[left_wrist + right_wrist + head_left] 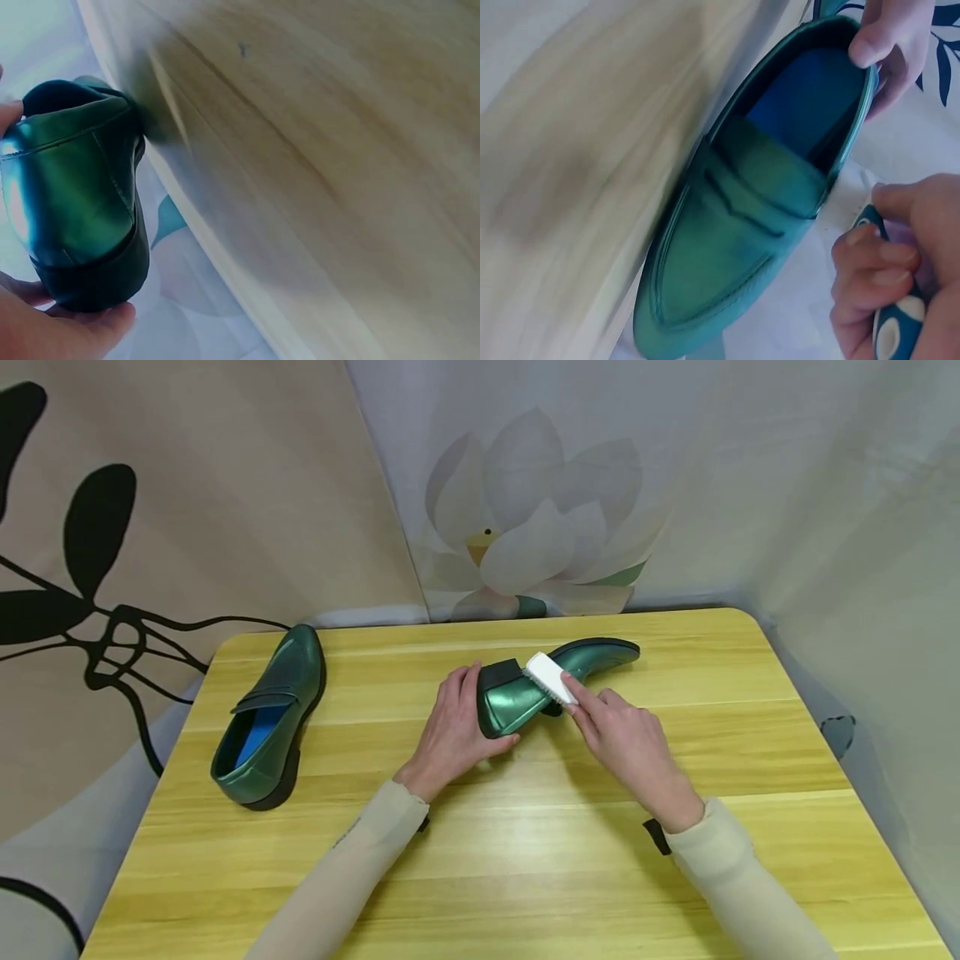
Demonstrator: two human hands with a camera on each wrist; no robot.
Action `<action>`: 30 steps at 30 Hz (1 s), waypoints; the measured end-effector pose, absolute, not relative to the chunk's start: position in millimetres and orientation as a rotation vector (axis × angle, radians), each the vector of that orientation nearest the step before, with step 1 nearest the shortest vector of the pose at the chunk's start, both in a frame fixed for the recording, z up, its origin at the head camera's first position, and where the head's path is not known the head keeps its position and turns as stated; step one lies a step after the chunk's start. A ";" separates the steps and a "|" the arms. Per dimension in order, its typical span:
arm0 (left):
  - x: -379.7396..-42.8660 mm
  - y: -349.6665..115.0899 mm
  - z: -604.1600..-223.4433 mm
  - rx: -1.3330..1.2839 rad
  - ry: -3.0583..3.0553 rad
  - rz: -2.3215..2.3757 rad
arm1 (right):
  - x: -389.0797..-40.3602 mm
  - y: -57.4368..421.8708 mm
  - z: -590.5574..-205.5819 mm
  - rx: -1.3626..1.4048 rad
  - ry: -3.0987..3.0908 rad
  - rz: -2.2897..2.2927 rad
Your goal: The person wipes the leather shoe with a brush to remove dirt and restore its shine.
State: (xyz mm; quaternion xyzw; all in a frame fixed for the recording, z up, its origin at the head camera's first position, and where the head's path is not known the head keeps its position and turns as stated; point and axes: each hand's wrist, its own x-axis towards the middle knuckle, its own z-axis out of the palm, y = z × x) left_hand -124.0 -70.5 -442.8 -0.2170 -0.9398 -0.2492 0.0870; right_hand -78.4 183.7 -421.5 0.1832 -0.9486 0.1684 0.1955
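From the head view, the brush has its handle hidden by the right grip, and both sleeves get chopped off nearside. Left wrist's tabletop is kinda blurry, dark speck too tiny to ID.

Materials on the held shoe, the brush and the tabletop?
Held shoe: leather or a synthetic lookalike, metallic green sheen; smooth, stitched surface with bright highlights.
Brush: likely hard plastic, smooth finish, judging by its even white back; too small in frame to be sure.
Tabletop: wood or wood-look laminate; yellow grain streaks, and a soft light reflection suggests a satin finish.
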 end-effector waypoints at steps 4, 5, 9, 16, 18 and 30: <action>-123.8 -70.9 -443.0 -0.660 -2.786 -0.730 | -75.8 173.8 -423.7 0.645 -2.632 0.537; -123.9 -71.0 -443.2 -0.662 -2.786 -0.728 | -75.2 171.5 -424.3 0.663 -2.628 0.555; -124.0 -71.4 -444.0 -0.658 -2.803 -0.730 | -74.1 168.7 -425.8 0.624 -2.655 0.604; -124.1 -71.3 -443.9 -0.639 -2.815 -0.744 | -82.1 185.0 -423.5 0.454 -2.711 0.623; -123.8 -71.0 -444.2 -0.639 -2.810 -0.744 | -84.2 188.3 -422.7 0.420 -2.710 0.630; -122.8 -72.4 -446.5 -0.665 -2.786 -0.738 | -64.4 166.9 -417.3 0.720 -2.724 0.583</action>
